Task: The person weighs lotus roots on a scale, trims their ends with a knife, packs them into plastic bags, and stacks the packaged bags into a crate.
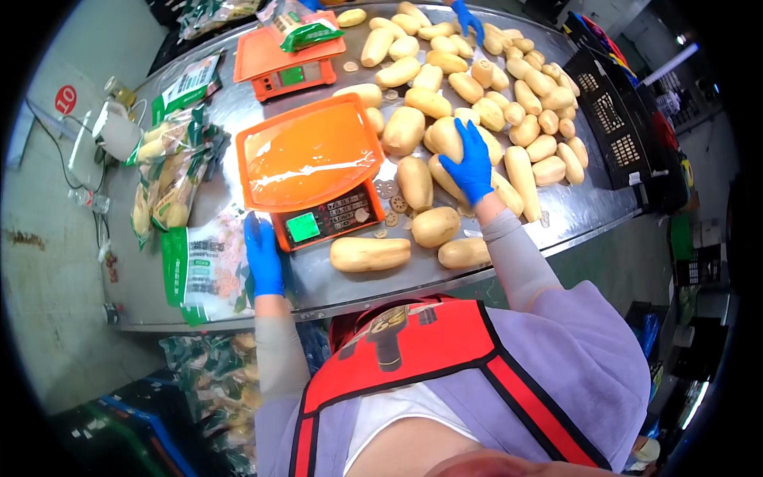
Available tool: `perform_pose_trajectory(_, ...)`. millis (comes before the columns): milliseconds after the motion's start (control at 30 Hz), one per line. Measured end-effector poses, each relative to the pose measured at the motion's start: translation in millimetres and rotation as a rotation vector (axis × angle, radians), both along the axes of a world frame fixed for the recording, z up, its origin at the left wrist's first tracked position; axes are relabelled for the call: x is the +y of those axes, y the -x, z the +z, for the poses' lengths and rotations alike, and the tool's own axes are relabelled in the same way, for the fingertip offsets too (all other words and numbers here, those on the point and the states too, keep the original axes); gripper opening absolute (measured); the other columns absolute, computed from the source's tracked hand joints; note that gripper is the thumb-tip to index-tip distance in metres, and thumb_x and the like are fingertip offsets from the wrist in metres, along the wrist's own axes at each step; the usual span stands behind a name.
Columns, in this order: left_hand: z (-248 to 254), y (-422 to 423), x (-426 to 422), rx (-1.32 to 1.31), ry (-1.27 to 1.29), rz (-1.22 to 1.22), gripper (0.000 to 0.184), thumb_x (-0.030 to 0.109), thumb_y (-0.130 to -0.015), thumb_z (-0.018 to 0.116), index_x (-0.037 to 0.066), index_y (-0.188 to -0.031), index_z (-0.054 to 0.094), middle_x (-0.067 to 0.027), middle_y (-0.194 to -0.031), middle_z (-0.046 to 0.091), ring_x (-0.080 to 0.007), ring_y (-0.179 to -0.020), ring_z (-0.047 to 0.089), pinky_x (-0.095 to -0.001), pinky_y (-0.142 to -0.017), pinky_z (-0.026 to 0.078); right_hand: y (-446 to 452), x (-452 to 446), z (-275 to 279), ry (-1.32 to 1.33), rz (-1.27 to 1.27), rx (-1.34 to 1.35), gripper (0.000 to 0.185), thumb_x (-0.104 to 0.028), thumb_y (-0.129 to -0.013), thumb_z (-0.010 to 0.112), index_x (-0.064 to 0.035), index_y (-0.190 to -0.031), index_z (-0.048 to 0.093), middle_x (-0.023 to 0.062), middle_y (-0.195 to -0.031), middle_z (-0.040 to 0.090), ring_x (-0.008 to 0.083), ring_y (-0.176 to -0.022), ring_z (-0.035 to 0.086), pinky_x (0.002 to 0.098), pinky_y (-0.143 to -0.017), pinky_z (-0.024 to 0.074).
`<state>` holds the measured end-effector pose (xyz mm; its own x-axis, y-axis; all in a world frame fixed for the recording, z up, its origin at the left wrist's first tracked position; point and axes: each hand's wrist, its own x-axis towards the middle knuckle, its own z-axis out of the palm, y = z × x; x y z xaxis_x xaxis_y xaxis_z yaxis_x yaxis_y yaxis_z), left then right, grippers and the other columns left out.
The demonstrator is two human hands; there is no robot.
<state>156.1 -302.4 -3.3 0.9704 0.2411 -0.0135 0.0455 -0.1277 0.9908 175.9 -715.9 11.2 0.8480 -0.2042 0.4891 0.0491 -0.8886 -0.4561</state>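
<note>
My right hand point(472, 164), in a blue glove, rests on a pale lotus root piece point(447, 140) in the pile, its fingers spread. My left hand point(263, 256), gloved in blue as well, lies with fingers stretched at the right edge of a green and clear plastic bag point(208, 266). Just right of that hand stands an orange scale point(310, 151) with a tray on top and a lit green display. Several root pieces and thin cut slices point(399, 204) lie between the scale and my right hand.
A second orange scale point(290, 60) bears a filled bag point(310, 33). Filled bags point(171, 179) lie at the left. A co-worker's blue-gloved hand point(468, 21) reaches in at the far side. Black crates point(608, 111) stand along the right edge.
</note>
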Motion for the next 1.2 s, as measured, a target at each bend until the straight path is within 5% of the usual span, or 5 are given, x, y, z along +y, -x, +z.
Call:
perform_pose_trajectory(233, -20.8, -58.4, -9.5, 0.207, 0.710, -0.072, 0.058, 0.041, -0.087, 0.052, 0.003, -0.129, 0.039, -0.0097, -0.123, 0.050, -0.0233, -0.110, 0.050, -0.0335, -0.094, 0.039, -1.8, 18.6, 6.3, 0.160, 0.056, -0.161, 0.064, -0.028, -0.075, 0.066, -0.0096, -0.130, 0.041, 0.0204, -0.127, 0.044, 0.0340, -0.113, 0.044, 0.0392, -0.097, 0.0351)
perform_pose_trajectory(300, -16.9, -62.7, -16.1, 0.189, 0.622, -0.040, 0.055, 0.036, -0.087, 0.054, 0.003, -0.128, 0.040, -0.0105, -0.120, 0.052, -0.0242, -0.108, 0.051, -0.0357, -0.094, 0.040, -6.0, 50.3, 2.8, -0.633, 0.306, 0.146, 0.056, -0.027, -0.083, 0.061, -0.0052, -0.130, 0.040, 0.0189, -0.125, 0.046, 0.0256, -0.113, 0.046, 0.0338, -0.094, 0.0371)
perform_pose_trajectory(533, 13.2, -54.7, -32.4, 0.075, 0.697, -0.057, 0.048, 0.019, -0.084, 0.059, 0.001, -0.125, 0.042, -0.0118, -0.118, 0.052, -0.0241, -0.103, 0.053, -0.0355, -0.090, 0.043, -26.2, 116.3, -4.2, -1.624, 0.388, 0.338, 0.041, -0.033, -0.094, 0.041, -0.0041, -0.123, 0.047, 0.0072, -0.117, 0.053, 0.0151, -0.107, 0.052, 0.0297, -0.089, 0.0425)
perform_pose_trajectory(900, 199.4, 35.3, -97.0, -0.758, -1.009, -0.188, 0.052, 0.014, -0.071, 0.067, 0.004, -0.120, 0.053, -0.0100, -0.130, 0.048, -0.0385, -0.120, 0.039, -0.0456, -0.100, 0.029, -7.3, 147.0, 29.3, -2.142, 0.524, 0.327, 0.044, -0.042, -0.089, 0.046, -0.0141, -0.124, 0.043, 0.0064, -0.117, 0.052, 0.0197, -0.109, 0.049, 0.0354, -0.091, 0.0401)
perform_pose_trajectory(1200, 169.2, 74.7, -125.1, -1.158, -1.356, -0.113, 0.048, 0.043, -0.083, 0.057, 0.029, -0.127, 0.048, 0.0102, -0.138, 0.035, -0.0252, -0.124, 0.041, -0.0448, -0.104, 0.025, 12.9, 150.4, 51.8, -2.141, 0.645, 0.275, 0.044, -0.035, -0.088, 0.051, -0.0146, -0.125, 0.042, 0.0043, -0.118, 0.051, 0.0193, -0.109, 0.048, 0.0355, -0.091, 0.0394)
